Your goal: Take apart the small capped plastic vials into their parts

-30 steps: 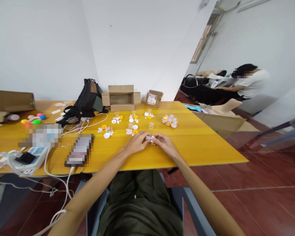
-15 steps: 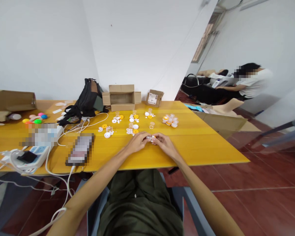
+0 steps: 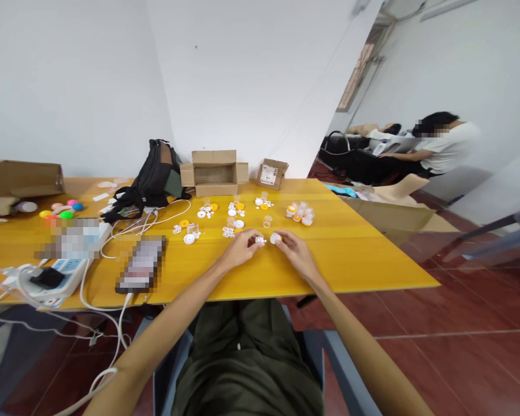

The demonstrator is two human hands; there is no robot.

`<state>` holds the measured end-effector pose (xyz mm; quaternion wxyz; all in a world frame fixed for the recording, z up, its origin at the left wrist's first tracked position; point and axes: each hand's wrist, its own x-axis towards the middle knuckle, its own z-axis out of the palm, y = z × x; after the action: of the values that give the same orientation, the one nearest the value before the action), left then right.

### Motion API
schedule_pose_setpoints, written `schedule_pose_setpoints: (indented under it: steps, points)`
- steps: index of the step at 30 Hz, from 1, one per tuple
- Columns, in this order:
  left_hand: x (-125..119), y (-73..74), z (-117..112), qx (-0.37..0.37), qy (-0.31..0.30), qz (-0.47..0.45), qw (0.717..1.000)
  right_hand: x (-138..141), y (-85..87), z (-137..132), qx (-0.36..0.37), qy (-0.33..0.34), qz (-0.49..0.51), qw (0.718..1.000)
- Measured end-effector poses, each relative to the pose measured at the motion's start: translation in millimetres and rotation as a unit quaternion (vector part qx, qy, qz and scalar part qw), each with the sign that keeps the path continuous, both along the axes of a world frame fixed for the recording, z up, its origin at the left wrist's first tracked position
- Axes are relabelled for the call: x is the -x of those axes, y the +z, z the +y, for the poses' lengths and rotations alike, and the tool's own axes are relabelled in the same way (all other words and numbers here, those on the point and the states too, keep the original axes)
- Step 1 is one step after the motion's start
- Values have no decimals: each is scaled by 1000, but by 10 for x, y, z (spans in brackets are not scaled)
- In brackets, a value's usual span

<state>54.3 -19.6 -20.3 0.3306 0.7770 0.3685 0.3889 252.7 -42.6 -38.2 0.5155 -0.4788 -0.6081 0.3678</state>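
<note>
My left hand (image 3: 241, 247) pinches a small clear cup of dice (image 3: 259, 239) just above the yellow table (image 3: 351, 254). My right hand (image 3: 295, 249) holds a white round lid (image 3: 275, 237) a short gap to the right of that cup. Beyond my hands lie several small white and orange lids, dice and clear cups (image 3: 234, 222), and a cluster of closed little cups (image 3: 300, 212) sits further right.
An open cardboard box (image 3: 214, 172), a smaller box (image 3: 271, 173) and a black backpack (image 3: 153, 176) stand at the table's far edge. A phone (image 3: 140, 264), power strip (image 3: 54, 277) with white cables and coloured balls (image 3: 60, 210) lie left. Another person (image 3: 433, 147) sits at far right.
My hands were pressed together around the small cup and lid; now they have come apart, the left keeping the cup, the right holding the lid.
</note>
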Motion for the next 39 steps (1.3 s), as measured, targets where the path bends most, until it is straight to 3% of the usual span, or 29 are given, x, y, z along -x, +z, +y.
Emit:
schedule_pose_setpoints:
  steps: [7,18,22,31,35,39]
  points:
    - [10,35,-2,-21,14,-7,1000,-68,-90,44,-41,-80,-98,991]
    - [12,31,14,-36,1,3,999,-89,-141,64,-15,-146,-61,987]
    - [17,45,0,-35,-5,9,999,-98,-138,64,-12,-132,-77,988]
    - [23,73,-12,-27,8,4,1000,-41,-7,-30,-50,-15,-138,989]
    - [9,93,-24,1,8,-4,1000,-54,1,63,-45,-35,-133,989]
    - [0,97,-30,28,7,-11,1000,-60,37,347,-68,-71,-149,984]
